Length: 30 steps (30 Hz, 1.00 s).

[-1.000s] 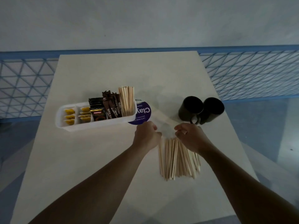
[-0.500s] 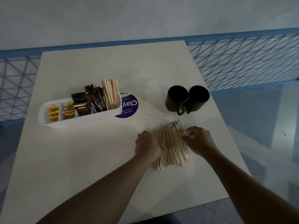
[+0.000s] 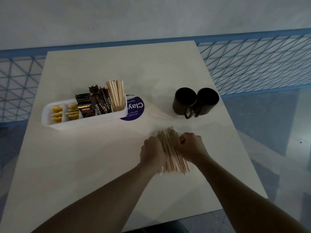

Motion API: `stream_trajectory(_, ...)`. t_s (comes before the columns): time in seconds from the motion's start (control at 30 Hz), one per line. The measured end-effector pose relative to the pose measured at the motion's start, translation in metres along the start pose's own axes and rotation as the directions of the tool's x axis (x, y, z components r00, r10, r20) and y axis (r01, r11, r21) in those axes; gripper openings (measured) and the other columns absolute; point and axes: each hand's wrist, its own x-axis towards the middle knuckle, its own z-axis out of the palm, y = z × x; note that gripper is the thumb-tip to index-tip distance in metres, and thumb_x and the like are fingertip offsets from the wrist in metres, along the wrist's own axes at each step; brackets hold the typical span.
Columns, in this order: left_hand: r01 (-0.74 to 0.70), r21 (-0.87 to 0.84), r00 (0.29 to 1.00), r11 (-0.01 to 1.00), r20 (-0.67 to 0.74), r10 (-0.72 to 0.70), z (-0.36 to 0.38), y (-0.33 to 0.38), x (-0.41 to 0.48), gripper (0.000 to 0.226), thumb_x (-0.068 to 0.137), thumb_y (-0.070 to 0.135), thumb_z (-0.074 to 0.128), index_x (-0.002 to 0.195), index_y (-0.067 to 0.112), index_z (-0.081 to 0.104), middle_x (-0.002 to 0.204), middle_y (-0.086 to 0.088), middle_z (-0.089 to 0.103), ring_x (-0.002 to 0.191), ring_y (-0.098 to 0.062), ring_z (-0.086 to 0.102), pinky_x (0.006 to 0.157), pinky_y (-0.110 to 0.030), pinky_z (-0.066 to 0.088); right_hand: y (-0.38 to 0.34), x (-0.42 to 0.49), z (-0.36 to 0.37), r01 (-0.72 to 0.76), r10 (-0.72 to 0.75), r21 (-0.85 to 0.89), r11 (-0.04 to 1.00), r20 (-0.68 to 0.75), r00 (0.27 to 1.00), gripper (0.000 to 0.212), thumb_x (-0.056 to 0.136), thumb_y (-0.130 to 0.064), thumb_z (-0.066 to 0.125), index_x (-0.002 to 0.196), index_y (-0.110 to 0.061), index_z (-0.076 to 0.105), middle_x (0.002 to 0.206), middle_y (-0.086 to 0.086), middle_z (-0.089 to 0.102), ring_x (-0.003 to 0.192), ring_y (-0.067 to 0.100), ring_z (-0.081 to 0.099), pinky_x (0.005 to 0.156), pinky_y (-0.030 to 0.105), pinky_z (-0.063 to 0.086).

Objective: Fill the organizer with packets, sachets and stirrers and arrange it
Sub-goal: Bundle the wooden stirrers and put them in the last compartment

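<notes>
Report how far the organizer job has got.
Done: yellow sachets, coffee packets and upright stirrers already sit in the organizer. In hand: left hand and right hand grip the loose stirrers, bunched on the table. Left: that bundle likely goes in beside the upright stirrers, then tidying.

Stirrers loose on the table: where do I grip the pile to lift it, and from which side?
Grip the stirrers across mid-length, closing in from both long sides, where the left hand and right hand sit now. They lie flat and roughly parallel, pointing away from you, with the ends fanned, so squeezing the middle probably keeps them bundled.
</notes>
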Motion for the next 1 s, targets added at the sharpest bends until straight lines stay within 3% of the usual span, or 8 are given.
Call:
stream_trajectory(0.1,-0.007,0.005,1.000,1.000,0.019,0.007,-0.003,-0.002,0.002,0.023,0.090,0.017,0.063,0.111,0.006,0.062,0.106,-0.010,0.068,0.095,-0.027,0.067,0.081,-0.033,0.057,-0.002,0.000,0.002,-0.002,0.001,-0.006,1.000,-0.017,1.000,0.040,0.094,-0.034,0.057,0.067,-0.007,0.065,0.059,0.008,0.064,0.050,0.022,0.057,0.051,0.038,0.055)
stream_trajectory(0.27,-0.010,-0.002,0.997,1.000,0.079,0.010,-0.011,-0.003,0.002,0.019,0.088,0.014,0.065,0.104,0.006,0.064,0.098,-0.009,0.068,0.093,-0.027,0.068,0.066,-0.027,0.050,-0.004,-0.002,-0.002,-0.008,0.009,0.018,1.000,-0.033,0.999,0.027,0.093,-0.024,0.056,0.072,-0.009,0.064,0.067,0.008,0.065,0.063,0.025,0.062,0.058,0.040,0.056)
stream_trajectory(0.43,-0.019,0.021,0.994,1.000,0.108,0.017,-0.016,-0.004,0.001,0.020,0.089,0.009,0.061,0.108,0.003,0.062,0.105,-0.012,0.067,0.096,-0.030,0.066,0.072,-0.030,0.052,-0.002,-0.003,0.002,-0.016,0.020,0.057,0.998,-0.064,0.998,0.017,0.087,-0.012,0.055,0.072,-0.013,0.063,0.068,0.006,0.064,0.066,0.025,0.062,0.059,0.039,0.056)
stream_trajectory(0.6,0.006,0.037,0.991,0.999,0.136,-0.011,-0.020,-0.002,0.004,0.029,0.091,0.009,0.058,0.119,0.000,0.060,0.113,-0.014,0.065,0.103,-0.031,0.065,0.076,-0.031,0.053,-0.001,-0.002,0.000,-0.029,0.037,0.106,0.994,-0.071,0.997,0.020,0.089,-0.012,0.050,0.075,-0.010,0.064,0.072,0.008,0.064,0.069,0.027,0.062,0.058,0.042,0.054)
stream_trajectory(0.73,0.044,0.028,0.983,0.999,0.178,-0.049,-0.027,-0.005,0.009,0.032,0.090,0.005,0.057,0.121,-0.002,0.057,0.118,-0.018,0.062,0.106,-0.033,0.064,0.082,-0.034,0.054,0.003,0.003,-0.002,-0.038,0.042,0.083,0.996,-0.043,0.998,0.022,0.091,-0.010,0.046,0.079,-0.009,0.065,0.074,0.007,0.063,0.069,0.023,0.060,0.056,0.034,0.049)
stream_trajectory(0.83,0.063,-0.034,0.978,0.997,0.200,-0.055,-0.033,-0.006,0.013,0.028,0.091,0.002,0.053,0.118,-0.004,0.056,0.115,-0.019,0.062,0.100,-0.032,0.065,0.068,-0.028,0.053,0.003,0.007,-0.003,-0.040,0.042,0.052,0.998,-0.036,0.998,0.022,0.093,-0.008,0.044,0.084,-0.011,0.064,0.080,0.007,0.062,0.073,0.022,0.059,0.055,0.030,0.046)
stream_trajectory(0.93,0.075,-0.098,0.977,0.992,0.204,-0.054,-0.040,-0.008,0.016,0.027,0.093,0.006,0.052,0.118,-0.004,0.054,0.115,-0.019,0.062,0.096,-0.031,0.066,0.045,-0.018,0.039,0.002,0.009,-0.003,-0.033,0.033,0.028,0.999,-0.029,0.999,0.020,0.094,-0.010,0.044,0.091,-0.013,0.063,0.089,0.007,0.059,0.075,0.019,0.056,0.054,0.024,0.038)
stream_trajectory(1.0,0.089,-0.129,0.979,0.988,0.196,-0.063,-0.045,-0.009,0.018,0.030,0.095,0.006,0.050,0.124,-0.002,0.050,0.119,-0.018,0.059,0.102,-0.031,0.064,0.044,-0.018,0.036,-0.002,0.009,-0.004,-0.016,0.017,0.023,1.000,-0.036,0.999,0.022,0.096,-0.010,0.042,0.099,-0.013,0.063,0.097,0.007,0.056,0.080,0.018,0.054,0.055,0.022,0.036)
